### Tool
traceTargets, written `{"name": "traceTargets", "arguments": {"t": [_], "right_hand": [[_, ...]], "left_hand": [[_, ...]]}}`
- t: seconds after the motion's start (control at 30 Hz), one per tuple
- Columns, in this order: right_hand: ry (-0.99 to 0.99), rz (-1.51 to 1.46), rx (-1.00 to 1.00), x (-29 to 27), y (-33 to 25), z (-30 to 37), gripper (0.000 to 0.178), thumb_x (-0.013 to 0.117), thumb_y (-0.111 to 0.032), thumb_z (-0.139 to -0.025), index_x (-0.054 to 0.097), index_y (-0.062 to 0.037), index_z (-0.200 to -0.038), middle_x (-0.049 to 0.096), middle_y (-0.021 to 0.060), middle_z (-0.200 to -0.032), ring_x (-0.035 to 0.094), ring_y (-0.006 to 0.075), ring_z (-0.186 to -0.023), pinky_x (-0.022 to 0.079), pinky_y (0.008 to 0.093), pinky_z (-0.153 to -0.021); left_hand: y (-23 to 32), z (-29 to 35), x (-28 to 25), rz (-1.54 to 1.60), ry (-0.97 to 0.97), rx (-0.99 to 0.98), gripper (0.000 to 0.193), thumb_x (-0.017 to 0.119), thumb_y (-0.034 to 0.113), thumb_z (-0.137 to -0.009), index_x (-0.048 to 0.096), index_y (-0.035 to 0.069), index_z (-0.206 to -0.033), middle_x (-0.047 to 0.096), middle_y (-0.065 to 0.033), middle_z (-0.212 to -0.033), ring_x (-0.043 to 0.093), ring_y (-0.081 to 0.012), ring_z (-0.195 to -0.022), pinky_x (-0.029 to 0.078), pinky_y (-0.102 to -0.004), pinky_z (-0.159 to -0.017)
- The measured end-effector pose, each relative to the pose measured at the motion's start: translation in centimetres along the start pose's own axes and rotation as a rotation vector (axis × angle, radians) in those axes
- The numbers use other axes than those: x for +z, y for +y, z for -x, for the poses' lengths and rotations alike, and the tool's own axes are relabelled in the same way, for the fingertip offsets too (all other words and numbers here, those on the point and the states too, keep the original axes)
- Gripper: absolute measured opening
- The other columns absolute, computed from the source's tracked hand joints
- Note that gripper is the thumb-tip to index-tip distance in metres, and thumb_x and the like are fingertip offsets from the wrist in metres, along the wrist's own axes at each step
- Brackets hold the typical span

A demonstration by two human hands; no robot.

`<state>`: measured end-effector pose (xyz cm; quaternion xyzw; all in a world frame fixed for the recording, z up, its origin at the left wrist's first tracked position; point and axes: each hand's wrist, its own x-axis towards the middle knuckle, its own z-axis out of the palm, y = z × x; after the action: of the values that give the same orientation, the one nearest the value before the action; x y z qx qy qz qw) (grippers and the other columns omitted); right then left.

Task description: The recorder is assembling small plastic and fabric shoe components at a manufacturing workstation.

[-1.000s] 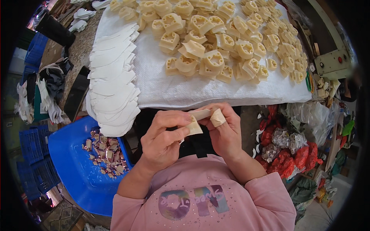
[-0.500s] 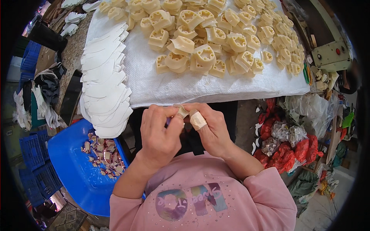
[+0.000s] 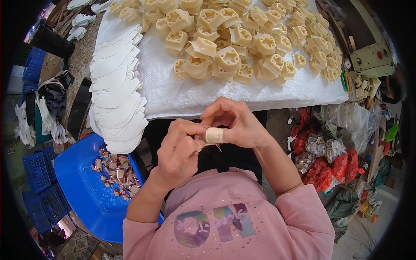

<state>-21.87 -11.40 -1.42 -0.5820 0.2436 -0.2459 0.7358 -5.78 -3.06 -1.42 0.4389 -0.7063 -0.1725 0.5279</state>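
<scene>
In front of my pink shirt, just below the table's near edge, both hands meet. My left hand [image 3: 177, 149] is closed, its fingertips pinching something small and mostly hidden, from which a thin pale edge pokes out below. Beige tape [image 3: 214, 135] wraps the thumb of my right hand [image 3: 239, 122]. That thumb presses against my left fingertips, while the right fingers curl above it; whatever lies under the thumb is covered. Beyond the hands, many cream hollow moulded pieces [image 3: 228, 62] are heaped on a white woven cloth [image 3: 173, 100].
Overlapping white flat cutouts [image 3: 115, 97] line the table's left side. A blue tub [image 3: 82, 186] holding small shiny reddish and beige pieces [image 3: 119, 173] stands at lower left. Red plastic bags [image 3: 318, 173] and clear plastic [image 3: 346, 123] lie at right, near a pale green machine [image 3: 372, 60].
My right hand has lifted its fingers up and away, its thumb turning sideways against the left fingertips. The left hand has come slightly lower. A small pale curved piece between them is now mostly hidden.
</scene>
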Motion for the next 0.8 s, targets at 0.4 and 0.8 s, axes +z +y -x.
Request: {"name": "traceTargets", "arguments": {"t": [0.4, 0.8], "right_hand": [[0.038, 0.395, -0.415, -0.8, 0.9, 0.2, 0.028, 0.058, -0.015, -0.087, 0.057, -0.0089, -0.115, 0.059, 0.009, -0.108, 0.051, 0.0206, -0.103, 0.04, 0.0322, -0.09], [0.276, 0.239, -0.403, 2.0, 0.7, -0.3, 0.01, 0.058, -0.004, -0.075, 0.053, -0.0054, -0.083, 0.048, 0.0083, -0.089, 0.041, 0.0258, -0.084, 0.035, 0.0347, -0.075]], "left_hand": [[0.4, 0.3, 0.7, 0.488, 0.325, -0.539, 0.014, 0.067, 0.0, -0.08, 0.06, -0.004, -0.092, 0.063, -0.0118, -0.097, 0.059, -0.0138, -0.088, 0.047, -0.0263, -0.078], [1.3, -1.0, 0.8, 0.578, 0.224, -0.659, 0.01, 0.066, 0.003, -0.082, 0.06, -0.004, -0.085, 0.061, -0.0142, -0.099, 0.059, -0.0128, -0.073, 0.05, -0.0257, -0.062]]}}
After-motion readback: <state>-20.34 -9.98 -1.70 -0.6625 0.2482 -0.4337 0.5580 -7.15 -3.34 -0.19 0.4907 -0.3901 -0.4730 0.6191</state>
